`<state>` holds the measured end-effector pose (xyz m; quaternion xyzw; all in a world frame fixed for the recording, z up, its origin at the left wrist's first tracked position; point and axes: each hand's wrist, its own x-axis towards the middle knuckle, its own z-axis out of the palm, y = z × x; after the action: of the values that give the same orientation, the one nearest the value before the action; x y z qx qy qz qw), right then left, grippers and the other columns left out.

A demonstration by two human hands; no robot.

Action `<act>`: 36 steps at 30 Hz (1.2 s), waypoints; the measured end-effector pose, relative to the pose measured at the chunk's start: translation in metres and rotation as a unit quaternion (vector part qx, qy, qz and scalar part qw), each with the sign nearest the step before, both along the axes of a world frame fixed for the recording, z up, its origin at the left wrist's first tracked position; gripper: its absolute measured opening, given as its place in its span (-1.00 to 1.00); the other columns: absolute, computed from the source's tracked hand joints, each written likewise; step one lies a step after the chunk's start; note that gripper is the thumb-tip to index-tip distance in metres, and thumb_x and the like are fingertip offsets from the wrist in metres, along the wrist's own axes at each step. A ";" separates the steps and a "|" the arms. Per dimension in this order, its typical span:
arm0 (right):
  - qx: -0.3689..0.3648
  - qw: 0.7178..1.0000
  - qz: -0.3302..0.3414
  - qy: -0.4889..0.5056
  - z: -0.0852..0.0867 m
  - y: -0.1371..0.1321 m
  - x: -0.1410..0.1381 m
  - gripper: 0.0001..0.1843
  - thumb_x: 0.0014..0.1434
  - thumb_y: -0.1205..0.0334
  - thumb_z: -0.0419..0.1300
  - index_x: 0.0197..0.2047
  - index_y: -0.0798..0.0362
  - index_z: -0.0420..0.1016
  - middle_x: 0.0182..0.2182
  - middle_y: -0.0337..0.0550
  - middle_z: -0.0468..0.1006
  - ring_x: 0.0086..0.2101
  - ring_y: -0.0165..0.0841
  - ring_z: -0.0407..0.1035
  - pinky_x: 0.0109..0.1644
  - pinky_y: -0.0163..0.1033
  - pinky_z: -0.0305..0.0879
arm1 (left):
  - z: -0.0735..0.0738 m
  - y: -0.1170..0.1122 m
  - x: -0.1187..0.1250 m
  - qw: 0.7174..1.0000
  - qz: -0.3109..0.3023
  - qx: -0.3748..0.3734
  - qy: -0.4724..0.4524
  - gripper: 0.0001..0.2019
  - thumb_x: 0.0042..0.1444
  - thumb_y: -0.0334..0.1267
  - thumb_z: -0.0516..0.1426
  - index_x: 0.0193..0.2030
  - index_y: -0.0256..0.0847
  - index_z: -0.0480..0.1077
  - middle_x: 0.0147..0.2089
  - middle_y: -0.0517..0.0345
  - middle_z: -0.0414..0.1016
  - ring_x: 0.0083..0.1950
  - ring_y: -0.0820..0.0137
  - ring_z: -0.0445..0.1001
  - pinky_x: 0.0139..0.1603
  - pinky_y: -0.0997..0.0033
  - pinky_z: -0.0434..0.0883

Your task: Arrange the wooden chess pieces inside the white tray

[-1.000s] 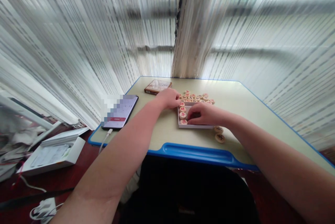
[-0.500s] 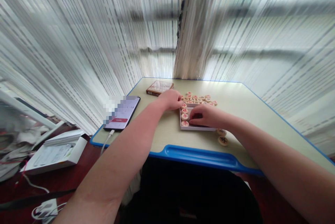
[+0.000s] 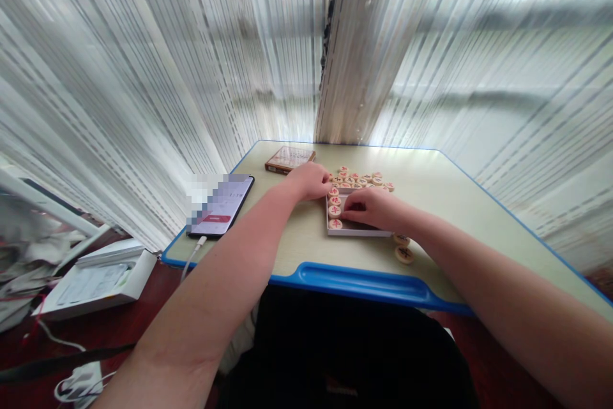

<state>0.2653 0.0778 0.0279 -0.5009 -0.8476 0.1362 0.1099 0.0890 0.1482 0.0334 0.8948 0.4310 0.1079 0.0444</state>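
Note:
A shallow white box (image 3: 360, 232) lies on the table with a column of round wooden Chinese chess pieces (image 3: 335, 212), marked in red, along its left side. My left hand (image 3: 310, 180) is closed at the box's far left corner; its fingertips are partly hidden, so what they hold cannot be made out. Over the inside of the box, my right hand (image 3: 368, 206) has curled fingers, the tips beside the column. Anything between them is hidden. Loose chess pieces (image 3: 363, 181), red and black, cluster behind the box.
Two black-marked pieces (image 3: 404, 254) lie near the right forearm. A flat brown-edged box (image 3: 290, 159) sits at the back left. A phone (image 3: 221, 208) with a white cable (image 3: 194, 252) is at the left. A blue tray groove (image 3: 361, 281) runs along the table's front edge.
My right hand has shifted slightly up along the column, away from the nearest piece, which now shows more fully. My left hand stays at the box corner. The whole view has moved slightly.

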 end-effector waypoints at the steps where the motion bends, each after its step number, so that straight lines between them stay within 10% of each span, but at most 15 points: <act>1: 0.003 1.000 0.000 -0.001 0.000 0.000 0.000 -0.78 0.05 0.08 0.17 -0.45 0.03 0.53 -0.53 -0.24 0.50 -0.51 -0.44 0.25 -0.41 -0.34 0.08 | 0.000 0.000 0.000 1.000 0.000 0.002 -0.001 -0.75 -0.08 -0.21 0.02 -0.56 -0.27 0.46 -0.57 0.09 0.41 -0.52 0.43 0.20 -0.50 0.39 0.05; 36: 0.144 0.979 -0.137 -0.046 0.001 0.018 0.021 -0.76 0.08 0.25 0.08 -0.25 0.06 0.55 -0.26 -0.10 0.56 -0.22 -0.28 0.34 -0.11 -0.24 0.19 | -0.003 0.000 0.001 0.999 -0.014 -0.020 -0.028 -0.75 -0.09 -0.23 -0.01 -0.60 -0.30 0.41 -0.65 0.22 0.23 -0.55 0.49 0.12 -0.52 0.43 0.01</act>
<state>0.2861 0.0955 0.0287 -0.5972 -0.7856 -0.0263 0.1594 0.0901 0.1483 0.0300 0.8964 0.4188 0.1235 0.0763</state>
